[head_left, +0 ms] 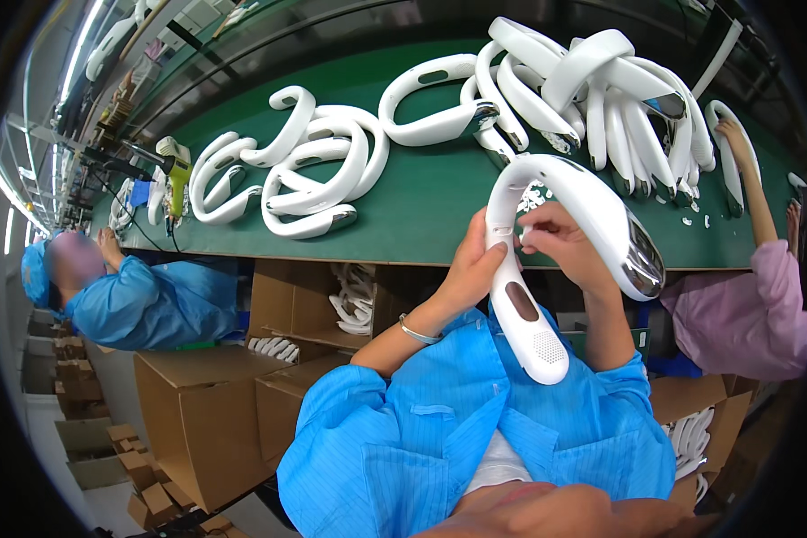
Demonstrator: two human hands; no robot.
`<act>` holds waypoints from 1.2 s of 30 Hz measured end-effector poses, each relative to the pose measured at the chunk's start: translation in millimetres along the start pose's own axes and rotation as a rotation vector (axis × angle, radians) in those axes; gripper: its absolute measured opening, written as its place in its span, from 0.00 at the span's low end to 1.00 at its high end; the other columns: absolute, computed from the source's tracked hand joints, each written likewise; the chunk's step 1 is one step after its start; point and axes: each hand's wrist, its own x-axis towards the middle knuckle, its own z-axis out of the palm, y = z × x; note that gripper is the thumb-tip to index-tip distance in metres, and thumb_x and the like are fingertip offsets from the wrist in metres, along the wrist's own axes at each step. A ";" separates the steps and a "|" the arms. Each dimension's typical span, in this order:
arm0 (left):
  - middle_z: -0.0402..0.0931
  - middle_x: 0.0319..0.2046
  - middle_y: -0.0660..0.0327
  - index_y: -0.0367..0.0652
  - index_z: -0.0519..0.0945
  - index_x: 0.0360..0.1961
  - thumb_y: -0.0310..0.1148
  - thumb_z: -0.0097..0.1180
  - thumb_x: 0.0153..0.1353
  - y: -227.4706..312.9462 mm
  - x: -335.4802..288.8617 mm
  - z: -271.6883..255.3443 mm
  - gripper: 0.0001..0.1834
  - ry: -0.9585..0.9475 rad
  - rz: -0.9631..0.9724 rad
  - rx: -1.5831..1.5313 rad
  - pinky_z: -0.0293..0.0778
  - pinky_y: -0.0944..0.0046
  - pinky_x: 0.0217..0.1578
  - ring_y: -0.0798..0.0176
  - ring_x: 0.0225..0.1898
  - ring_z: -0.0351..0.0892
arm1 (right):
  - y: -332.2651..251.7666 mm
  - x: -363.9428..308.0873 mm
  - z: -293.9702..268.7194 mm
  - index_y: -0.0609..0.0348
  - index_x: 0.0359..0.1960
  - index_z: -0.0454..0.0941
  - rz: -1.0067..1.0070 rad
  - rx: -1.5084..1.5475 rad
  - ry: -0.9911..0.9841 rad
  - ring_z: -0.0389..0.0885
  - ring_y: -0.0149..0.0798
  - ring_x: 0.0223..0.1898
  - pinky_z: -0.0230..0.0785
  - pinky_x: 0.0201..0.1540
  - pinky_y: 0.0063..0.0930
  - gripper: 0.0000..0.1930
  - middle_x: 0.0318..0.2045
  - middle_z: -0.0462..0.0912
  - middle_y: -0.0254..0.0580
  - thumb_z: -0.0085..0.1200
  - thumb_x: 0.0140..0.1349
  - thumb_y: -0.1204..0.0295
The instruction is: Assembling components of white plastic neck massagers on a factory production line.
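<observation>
In front of my chest is a white U-shaped neckband device (572,184), with a shiny silver end, a dark oval window and a dotted grille on the other end. My left hand (475,264) is wrapped round the arm that carries the window. Close to the inner side of that arm, my right hand (567,240) pinches a small white plastic piece (525,237), mostly covered by the fingers. Behind my right hand, a little heap of similar white pieces (534,195) lies on the green table (421,202).
More white neckbands (327,170) lie on the table at left, and a tall pile (619,108) stands at right. A yellow-green power tool (177,179) is farther left. Co-workers in blue (157,300) and pink (735,314) sit on either side. Cardboard boxes (202,421) crowd below.
</observation>
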 end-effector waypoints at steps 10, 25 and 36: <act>0.68 0.44 0.54 0.40 0.50 0.62 0.24 0.36 0.62 -7.8 -0.7 19.3 0.26 0.134 0.117 -0.141 0.75 0.65 0.36 0.65 0.35 0.75 | 18.9 -8.5 37.4 0.63 0.32 0.79 -0.123 0.142 0.257 0.74 0.23 0.26 0.66 0.27 0.14 0.05 0.27 0.77 0.33 0.54 0.54 0.82; 0.69 0.49 0.57 0.33 0.56 0.60 0.31 0.38 0.68 -20.0 -3.1 9.3 0.22 -0.024 0.245 0.091 0.68 0.71 0.47 0.71 0.46 0.70 | 6.2 -18.2 29.5 0.62 0.36 0.77 0.000 0.071 0.322 0.75 0.28 0.31 0.68 0.32 0.19 0.06 0.30 0.78 0.38 0.55 0.57 0.75; 0.73 0.42 0.57 0.33 0.61 0.55 0.30 0.39 0.67 -21.1 2.2 12.8 0.17 0.096 0.330 0.193 0.71 0.69 0.43 0.70 0.41 0.74 | 22.5 -16.2 38.2 0.62 0.37 0.77 -0.072 0.060 0.344 0.76 0.30 0.34 0.70 0.34 0.22 0.08 0.31 0.79 0.40 0.55 0.58 0.74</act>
